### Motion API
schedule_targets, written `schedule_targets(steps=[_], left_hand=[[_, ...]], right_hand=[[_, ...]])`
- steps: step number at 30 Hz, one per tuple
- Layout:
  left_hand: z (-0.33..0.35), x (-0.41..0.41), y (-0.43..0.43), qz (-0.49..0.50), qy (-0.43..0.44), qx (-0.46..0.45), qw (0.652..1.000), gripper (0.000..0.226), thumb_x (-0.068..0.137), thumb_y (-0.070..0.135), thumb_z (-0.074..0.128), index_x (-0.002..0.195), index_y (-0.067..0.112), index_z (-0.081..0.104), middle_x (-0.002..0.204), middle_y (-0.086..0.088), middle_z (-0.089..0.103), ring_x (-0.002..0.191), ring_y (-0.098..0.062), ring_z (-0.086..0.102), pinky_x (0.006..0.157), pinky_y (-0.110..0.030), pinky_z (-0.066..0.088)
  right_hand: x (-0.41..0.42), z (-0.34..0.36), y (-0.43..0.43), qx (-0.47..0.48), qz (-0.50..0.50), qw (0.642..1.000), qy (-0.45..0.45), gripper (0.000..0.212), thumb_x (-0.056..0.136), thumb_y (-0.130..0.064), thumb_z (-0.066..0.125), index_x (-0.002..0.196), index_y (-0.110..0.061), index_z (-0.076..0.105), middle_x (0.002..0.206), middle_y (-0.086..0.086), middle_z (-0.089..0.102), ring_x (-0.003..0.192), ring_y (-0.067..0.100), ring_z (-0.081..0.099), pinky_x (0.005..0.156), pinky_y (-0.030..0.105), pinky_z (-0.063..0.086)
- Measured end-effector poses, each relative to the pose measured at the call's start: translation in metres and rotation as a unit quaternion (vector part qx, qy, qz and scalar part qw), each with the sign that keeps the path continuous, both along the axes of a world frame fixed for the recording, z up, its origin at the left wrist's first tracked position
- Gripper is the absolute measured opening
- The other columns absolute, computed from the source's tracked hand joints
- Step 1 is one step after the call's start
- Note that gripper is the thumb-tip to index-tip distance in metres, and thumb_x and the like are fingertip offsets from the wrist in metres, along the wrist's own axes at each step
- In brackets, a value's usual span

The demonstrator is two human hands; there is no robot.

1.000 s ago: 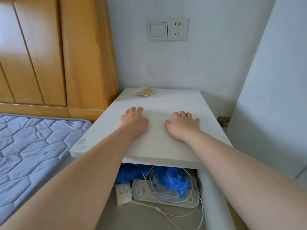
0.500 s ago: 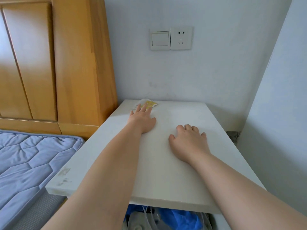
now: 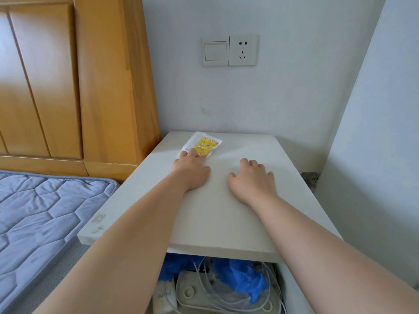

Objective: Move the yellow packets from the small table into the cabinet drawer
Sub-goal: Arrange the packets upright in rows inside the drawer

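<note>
A yellow packet (image 3: 205,146) with small printed figures lies inside a clear wrapper at the far left corner of the small white table (image 3: 226,214). My left hand (image 3: 190,169) lies flat on the tabletop, and its fingertips touch the packet's near edge. My right hand (image 3: 252,177) rests palm down on the table to the right, fingers lightly bent, holding nothing. Below the table's front edge an open drawer (image 3: 281,291) shows blue plastic, white cables and a white device.
A wooden headboard (image 3: 90,87) stands left of the table, with a blue quilted mattress (image 3: 40,214) below it. A wall switch and socket (image 3: 229,50) sit above the table. A white wall closes the right side.
My left hand has slid forward across the table until its fingertips reached the yellow packet. My right hand stayed flat on the table. The view has risen a little.
</note>
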State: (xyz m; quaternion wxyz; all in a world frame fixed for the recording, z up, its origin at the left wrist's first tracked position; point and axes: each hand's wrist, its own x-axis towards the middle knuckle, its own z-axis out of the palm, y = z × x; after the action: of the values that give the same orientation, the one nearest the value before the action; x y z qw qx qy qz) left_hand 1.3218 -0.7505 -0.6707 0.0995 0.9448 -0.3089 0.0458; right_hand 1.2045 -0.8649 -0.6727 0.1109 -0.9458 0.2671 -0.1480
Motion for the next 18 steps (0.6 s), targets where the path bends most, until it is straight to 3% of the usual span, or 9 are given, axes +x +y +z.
schedule_targets(steps=[3,5,8,10,15,18], left_hand=[[0.000,-0.034,0.025,-0.037,0.003,-0.005,0.999,0.040,0.098,0.029,0.031,0.134,0.023,0.047,0.145,-0.003,0.031,0.133,-0.024,0.025,0.108,-0.037,0.027],[0.000,-0.055,0.040,-0.075,0.010,0.008,0.997,0.044,0.100,0.028,0.028,0.143,0.027,0.038,0.155,0.002,0.022,0.141,-0.020,0.018,0.113,-0.034,0.019],[0.001,-0.084,0.059,-0.133,0.032,0.013,0.991,0.047,0.103,0.030,0.028,0.150,0.031,0.026,0.159,0.012,0.014,0.146,-0.010,0.011,0.117,-0.029,0.009],[0.002,-0.102,0.068,-0.165,0.058,-0.018,0.984,0.047,0.101,0.028,0.034,0.148,0.033,0.031,0.157,0.015,0.019,0.144,-0.007,0.015,0.118,-0.029,0.009],[-0.004,-0.126,0.076,-0.157,0.098,-0.121,0.975,0.042,0.093,0.024,0.052,0.133,0.035,0.053,0.148,0.020,0.037,0.138,-0.005,0.031,0.113,-0.021,0.020],[-0.003,-0.132,0.079,-0.118,0.133,-0.172,0.969,0.040,0.092,0.025,0.053,0.130,0.036,0.055,0.146,0.020,0.041,0.135,-0.007,0.037,0.110,-0.022,0.025]], right_hand=[[-0.008,0.007,0.001,0.055,-0.001,0.989,-0.140,0.038,0.095,-0.020,0.038,0.131,-0.009,0.042,0.129,0.010,0.048,0.120,0.028,0.043,0.091,0.038,0.037],[-0.015,0.010,0.003,0.091,0.012,0.976,-0.199,0.040,0.094,-0.016,0.040,0.134,-0.009,0.042,0.131,0.008,0.048,0.121,0.026,0.043,0.090,0.035,0.038],[-0.025,0.010,0.003,0.187,0.025,0.963,-0.195,0.041,0.095,-0.020,0.044,0.135,-0.009,0.041,0.136,0.008,0.047,0.126,0.025,0.042,0.095,0.032,0.035],[-0.031,0.012,0.001,0.267,0.015,0.944,-0.192,0.041,0.095,-0.025,0.045,0.134,-0.011,0.043,0.137,0.009,0.049,0.124,0.025,0.046,0.093,0.030,0.036],[-0.052,0.011,0.005,0.285,0.015,0.935,-0.209,0.041,0.088,-0.017,0.059,0.127,-0.014,0.051,0.119,0.007,0.058,0.094,0.018,0.052,0.075,0.022,0.036],[-0.068,0.010,0.008,0.305,0.007,0.920,-0.247,0.049,0.083,-0.009,0.067,0.129,-0.015,0.052,0.120,0.008,0.057,0.103,0.017,0.053,0.081,0.021,0.038]])
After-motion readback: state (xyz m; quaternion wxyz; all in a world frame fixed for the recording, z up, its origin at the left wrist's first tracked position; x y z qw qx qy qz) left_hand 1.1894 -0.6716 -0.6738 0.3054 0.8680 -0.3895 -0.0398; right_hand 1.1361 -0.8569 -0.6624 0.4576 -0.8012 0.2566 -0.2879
